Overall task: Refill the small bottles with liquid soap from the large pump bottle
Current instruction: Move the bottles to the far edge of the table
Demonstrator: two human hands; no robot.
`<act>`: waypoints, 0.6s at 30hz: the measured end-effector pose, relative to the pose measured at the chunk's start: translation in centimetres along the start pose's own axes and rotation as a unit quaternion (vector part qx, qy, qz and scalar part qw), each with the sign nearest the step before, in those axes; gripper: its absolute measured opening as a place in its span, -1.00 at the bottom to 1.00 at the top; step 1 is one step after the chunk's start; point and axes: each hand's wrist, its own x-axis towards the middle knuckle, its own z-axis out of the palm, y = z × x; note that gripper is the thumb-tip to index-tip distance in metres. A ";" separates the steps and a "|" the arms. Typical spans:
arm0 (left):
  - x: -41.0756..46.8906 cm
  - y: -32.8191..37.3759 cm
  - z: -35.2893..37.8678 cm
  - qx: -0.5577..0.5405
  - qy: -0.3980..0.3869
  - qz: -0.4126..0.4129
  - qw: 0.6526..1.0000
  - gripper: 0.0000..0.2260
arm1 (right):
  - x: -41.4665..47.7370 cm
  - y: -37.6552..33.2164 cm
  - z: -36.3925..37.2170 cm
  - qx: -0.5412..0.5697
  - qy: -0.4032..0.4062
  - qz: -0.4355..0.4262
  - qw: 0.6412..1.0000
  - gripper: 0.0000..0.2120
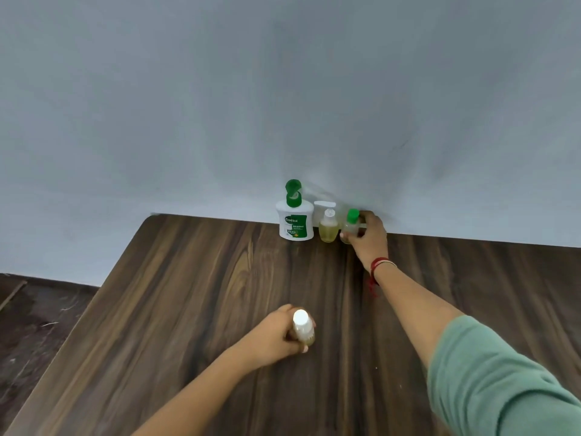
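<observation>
A: Where does the large pump bottle [295,226] stand?
B: At the far edge of the wooden table [188,309], about twelve o'clock, upright against the grey wall [283,89]. White body, green label, green top.
A: And the small ones?
B: Three. A clear small pump bottle [328,229] with yellowish liquid stands just beside the large one, at its three o'clock. A green-capped small bottle [350,226] comes next, again at three o'clock, also by the wall.
A: Is anything holding that one?
B: Yes. The right hand [372,239] has its fingers curled round it from the three o'clock side. Whether its base rests on the table, I cannot tell.
A: The left hand [278,333]?
B: Near the table's middle, at six o'clock from the large bottle and well apart from it. It grips a white-capped small bottle [302,328], with the fingers wrapped round the body and the cap toward the camera.
A: Anything else?
B: A red thread [377,267] on the right wrist, a green sleeve [487,372] on that arm, and dark floor [31,325] at nine o'clock.
</observation>
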 end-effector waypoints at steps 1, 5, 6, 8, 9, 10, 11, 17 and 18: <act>0.0 0.3 0.0 -0.002 -0.003 -0.004 1.000 -0.65 | -0.1 0.1 -0.1 0.008 0.002 0.003 1.000 -0.42; 0.9 1.2 0.0 0.000 0.003 -0.009 1.000 -0.65 | -2.5 0.2 -1.1 0.014 0.082 -0.009 0.996 -0.36; 1.2 1.3 0.0 0.002 0.006 -0.013 1.000 -0.64 | -4.1 0.2 -1.5 0.025 0.109 -0.027 0.993 -0.43; 2.1 1.8 0.1 0.008 0.010 -0.012 1.000 -0.65 | -8.2 0.4 -2.3 0.071 0.125 -0.062 0.988 -0.59; 2.6 2.0 0.2 0.004 0.013 -0.005 1.000 -0.66 | -10.3 0.6 -2.7 0.093 0.099 -0.066 0.988 -0.64; 3.1 2.4 0.2 -0.001 0.017 -0.001 1.000 -0.66 | -12.1 0.8 -3.1 0.116 0.059 -0.059 0.990 -0.63; 3.5 3.3 0.2 0.000 0.024 0.001 1.000 -0.65 | -13.6 1.1 -3.4 0.135 0.015 -0.046 0.990 -0.62; 5.7 9.8 0.3 0.024 0.053 0.073 0.996 -0.90 | -16.2 -0.3 -4.8 0.237 -0.065 0.012 0.969 -0.55; 6.2 10.7 0.4 0.039 0.051 0.086 0.994 -0.92 | -16.1 -0.4 -5.3 0.235 -0.052 0.013 0.971 -0.55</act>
